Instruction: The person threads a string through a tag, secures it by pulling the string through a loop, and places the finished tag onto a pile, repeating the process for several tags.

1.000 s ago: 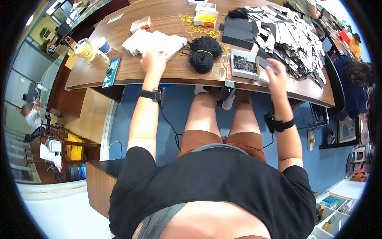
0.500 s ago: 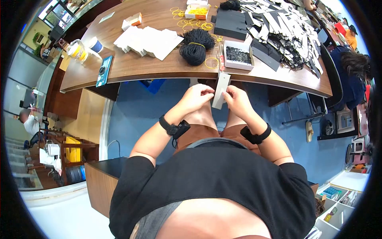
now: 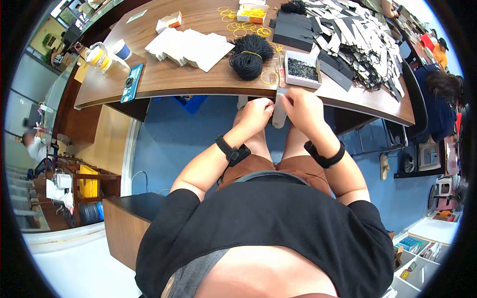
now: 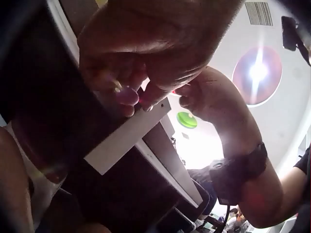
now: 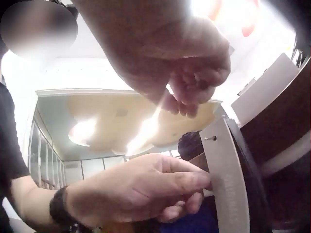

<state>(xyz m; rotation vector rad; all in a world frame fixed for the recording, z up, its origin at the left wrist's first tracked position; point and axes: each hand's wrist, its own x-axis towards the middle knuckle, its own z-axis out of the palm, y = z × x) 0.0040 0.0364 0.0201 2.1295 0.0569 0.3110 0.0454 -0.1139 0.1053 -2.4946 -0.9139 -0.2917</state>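
A long pale hang tag (image 3: 279, 118) with a small hole near one end stands out past the table's front edge. My left hand (image 3: 257, 113) pinches it by its long edge, clearest in the right wrist view, where faint lettering runs down the tag (image 5: 227, 184). Something small and dark sits in its hole. Above the holed end, my right hand (image 3: 304, 108) has its fingers (image 5: 194, 92) curled; I cannot tell whether they hold anything. On the table close by are a white box (image 3: 303, 72) of small black pieces and a bundle of black cord (image 3: 248, 57).
White cards (image 3: 186, 48) lie fanned on the left, beyond a teal phone (image 3: 131, 83). A heap of black and white tags (image 3: 365, 42) covers the right side. Yellow rubber bands (image 3: 248, 30) lie near the back. Cups (image 3: 120, 49) stand at far left.
Earlier the hands were apart, the left over the white cards, the right beside the box of black pieces. Both then came together at the tag; the right hand has since risen to its upper end.
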